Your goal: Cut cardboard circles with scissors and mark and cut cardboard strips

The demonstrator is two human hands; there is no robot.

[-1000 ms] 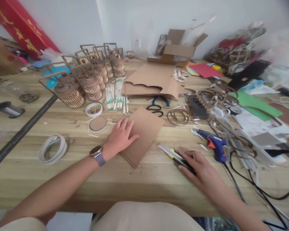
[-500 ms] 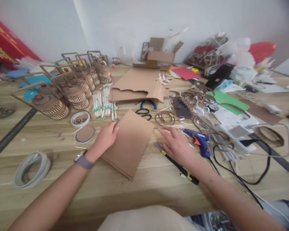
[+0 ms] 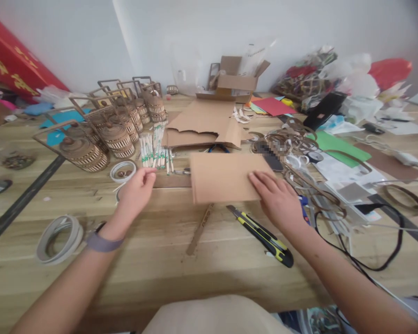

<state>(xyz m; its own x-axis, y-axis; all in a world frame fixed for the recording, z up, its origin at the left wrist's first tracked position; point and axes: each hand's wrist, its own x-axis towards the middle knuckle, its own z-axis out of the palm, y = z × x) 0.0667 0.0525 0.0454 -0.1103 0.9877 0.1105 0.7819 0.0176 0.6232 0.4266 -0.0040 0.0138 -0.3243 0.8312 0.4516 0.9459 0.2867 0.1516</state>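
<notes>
A piece of brown cardboard (image 3: 226, 178) is held at its right edge by my right hand (image 3: 277, 195), the fingers on top. To the left of it, apart from the cardboard, my left hand (image 3: 137, 185) is closed with curled fingers; whether anything is in them is hidden. A flat brown strip (image 3: 172, 181) reaches from beside the left fingertips toward the cardboard. In front of the cardboard lie a yellow and black utility knife (image 3: 261, 234), blade out, and a narrow brown strip with dark lettering (image 3: 199, 230).
Several woven lidded baskets (image 3: 118, 139) with tall handles stand at the left. Paper-wrapped sticks (image 3: 156, 150), tape rolls (image 3: 60, 239) and a larger cut cardboard sheet (image 3: 202, 116) lie around. At right are curled brown strips (image 3: 282, 139), a partly hidden blue glue gun (image 3: 304, 206) and cables.
The cardboard has turned and moved up and right, uncovering the lettered strip. My right hand has taken hold of its right edge; my left hand has come away from it.
</notes>
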